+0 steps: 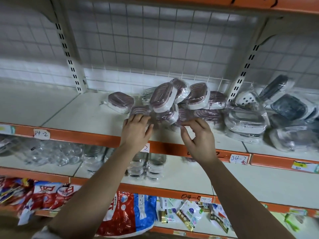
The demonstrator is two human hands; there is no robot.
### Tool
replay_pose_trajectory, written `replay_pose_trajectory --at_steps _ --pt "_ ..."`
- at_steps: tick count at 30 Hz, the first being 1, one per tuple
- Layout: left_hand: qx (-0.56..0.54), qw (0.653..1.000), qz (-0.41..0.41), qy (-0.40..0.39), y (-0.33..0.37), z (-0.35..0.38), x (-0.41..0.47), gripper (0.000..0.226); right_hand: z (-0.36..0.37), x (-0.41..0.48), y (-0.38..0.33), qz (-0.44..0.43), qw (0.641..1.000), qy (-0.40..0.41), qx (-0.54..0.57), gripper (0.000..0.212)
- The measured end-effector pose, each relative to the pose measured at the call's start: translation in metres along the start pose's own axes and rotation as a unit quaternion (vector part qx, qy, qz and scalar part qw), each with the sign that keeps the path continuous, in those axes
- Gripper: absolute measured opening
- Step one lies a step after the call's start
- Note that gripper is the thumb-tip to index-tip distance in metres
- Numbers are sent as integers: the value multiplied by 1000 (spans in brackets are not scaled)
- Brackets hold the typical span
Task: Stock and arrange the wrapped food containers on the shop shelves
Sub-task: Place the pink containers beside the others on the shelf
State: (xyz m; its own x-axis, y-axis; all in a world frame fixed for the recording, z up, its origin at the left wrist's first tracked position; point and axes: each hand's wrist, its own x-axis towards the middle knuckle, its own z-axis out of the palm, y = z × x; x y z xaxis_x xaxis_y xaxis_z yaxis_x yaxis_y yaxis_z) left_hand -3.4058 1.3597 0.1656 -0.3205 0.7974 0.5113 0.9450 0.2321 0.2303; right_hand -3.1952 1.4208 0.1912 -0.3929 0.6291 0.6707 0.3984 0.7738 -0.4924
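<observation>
Because the pink-lidded containers lie in a loose heap at mid-shelf, several tilted on edge atop others, a nudge low down could send the top ones sliding in their slick film over the orange shelf edge just in front of the heap. The left hand lays straight fingers on a low container at the heap's front left. The right hand hovers at its front, fingers loosely curled, gripping nothing visible. Right of the heap sit clear-lidded containers. Whether any hold contents I cannot tell.
</observation>
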Motion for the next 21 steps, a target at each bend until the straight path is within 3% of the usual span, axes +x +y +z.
replay_pose_trajectory --at_steps 7,16,21 --pt "-3 996 -15 -86 -39 23 23 49 33 30 -5 -19 999 25 -12 13" --pt "-22 1000 -8 -1 -86 17 27 52 67 70 -22 -40 995 21 -93 32" --pt "-26 1000 -6 -16 -96 23 23 54 89 82 -35 -10 986 -39 -159 44"
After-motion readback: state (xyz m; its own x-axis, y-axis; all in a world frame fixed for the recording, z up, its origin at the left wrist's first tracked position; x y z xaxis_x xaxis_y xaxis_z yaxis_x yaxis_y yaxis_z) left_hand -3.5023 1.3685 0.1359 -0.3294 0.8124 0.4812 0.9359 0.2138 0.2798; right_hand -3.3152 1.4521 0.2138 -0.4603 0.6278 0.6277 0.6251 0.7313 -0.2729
